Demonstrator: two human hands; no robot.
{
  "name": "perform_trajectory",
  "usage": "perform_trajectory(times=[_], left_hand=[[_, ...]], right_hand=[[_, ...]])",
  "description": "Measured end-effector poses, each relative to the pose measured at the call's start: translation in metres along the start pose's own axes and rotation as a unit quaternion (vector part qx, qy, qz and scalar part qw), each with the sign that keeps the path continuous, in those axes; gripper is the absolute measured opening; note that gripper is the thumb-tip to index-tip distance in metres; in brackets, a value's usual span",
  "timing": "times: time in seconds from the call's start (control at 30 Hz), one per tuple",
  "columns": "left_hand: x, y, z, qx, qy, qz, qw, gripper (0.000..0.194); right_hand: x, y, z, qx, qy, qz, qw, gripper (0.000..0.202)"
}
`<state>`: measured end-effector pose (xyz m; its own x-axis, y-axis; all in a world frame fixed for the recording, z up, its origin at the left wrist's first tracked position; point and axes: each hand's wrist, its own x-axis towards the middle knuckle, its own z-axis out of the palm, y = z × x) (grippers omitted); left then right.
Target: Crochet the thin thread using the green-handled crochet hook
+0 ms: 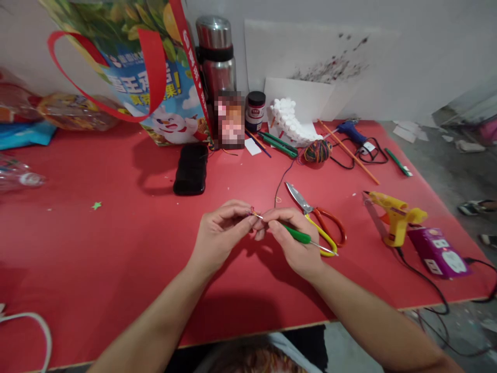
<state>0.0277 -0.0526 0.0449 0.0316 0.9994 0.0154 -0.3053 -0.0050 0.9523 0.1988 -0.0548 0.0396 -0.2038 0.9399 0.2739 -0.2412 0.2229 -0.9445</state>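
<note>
My right hand (pixel 295 235) is closed around a crochet hook (pixel 298 234) with a green handle and metal ends. Its thin tip meets a small piece of multicoloured yarn work (pixel 253 211), pinched in the fingers of my left hand (pixel 225 230). Both hands hang just above the red table, fingertips almost together. A dark strand of yarn (pixel 280 181) runs from behind my right fingers back to a multicoloured yarn ball (pixel 317 151). Beside my right hand lie open scissors (pixel 306 206) with one orange and one yellow handle. My fingers partly hide the yarn work.
On the red table (pixel 116 259) are a black case (pixel 190 170), a yellow glue gun (pixel 398 215), a purple box (pixel 438 253) and a blue glue gun (pixel 351 132). Behind stand a large shopping bag (pixel 174 109), a steel thermos (pixel 217 67) and a dark-lidded jar (pixel 255 111).
</note>
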Motion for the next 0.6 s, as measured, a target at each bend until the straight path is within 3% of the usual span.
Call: perform_trajectory(times=[0.2, 0.33, 0.47, 0.6], left_hand=[[-0.002, 0.008, 0.0, 0.097, -0.026, 0.053, 0.994, 0.014], [-0.003, 0.009, 0.0, 0.144, -0.009, 0.079, 0.986, 0.015], [-0.007, 0.008, 0.003, 0.149, 0.013, 0.077, 0.986, 0.014], [-0.011, 0.007, 0.009, 0.105, 0.03, 0.055, 0.993, 0.012]], right_hand=[[-0.002, 0.0, 0.002, -0.024, 0.002, -0.02, 1.0, 0.014], [-0.002, -0.002, 0.0, -0.11, 0.0, -0.068, 0.992, 0.016], [0.0, -0.003, -0.007, -0.275, -0.048, -0.175, 0.944, 0.018], [0.002, 0.002, -0.009, -0.358, -0.074, -0.273, 0.89, 0.019]])
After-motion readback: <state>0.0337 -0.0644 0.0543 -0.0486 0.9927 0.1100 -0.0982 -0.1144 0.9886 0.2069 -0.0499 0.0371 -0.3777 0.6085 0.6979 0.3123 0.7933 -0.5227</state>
